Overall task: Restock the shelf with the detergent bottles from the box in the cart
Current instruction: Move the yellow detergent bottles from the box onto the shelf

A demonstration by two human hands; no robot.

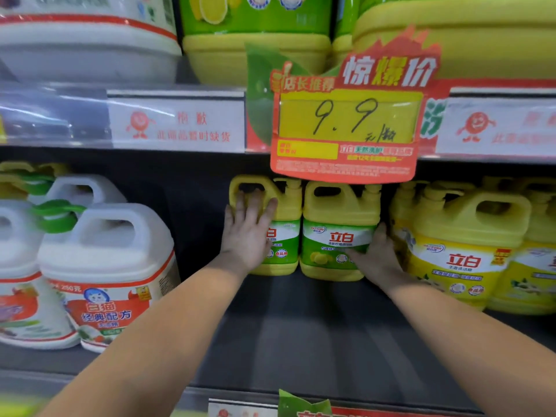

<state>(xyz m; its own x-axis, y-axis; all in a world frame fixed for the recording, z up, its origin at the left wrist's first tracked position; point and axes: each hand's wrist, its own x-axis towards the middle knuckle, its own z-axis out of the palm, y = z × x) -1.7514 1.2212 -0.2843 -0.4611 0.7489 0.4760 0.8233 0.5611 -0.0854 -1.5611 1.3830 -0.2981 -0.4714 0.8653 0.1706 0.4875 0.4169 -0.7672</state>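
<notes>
Two yellow detergent bottles with green labels stand side by side at the back of the dark shelf (pixel 301 332). My left hand (pixel 248 233) lies flat with straight fingers against the front of the left bottle (pixel 285 212), fingertips up at its handle. My right hand (pixel 376 254) rests against the lower right side of the right bottle (pixel 334 233), fingers partly hidden behind it. Both bottles stand upright and touch each other. The box and cart are out of view.
White bottles with red labels (pixel 105 266) fill the shelf's left. Yellow-labelled bottles (pixel 463 254) crowd the right, close to my right hand. A red and yellow price sign (pixel 346 127) hangs from the shelf above, over the two bottles. Bare shelf floor lies in front of them.
</notes>
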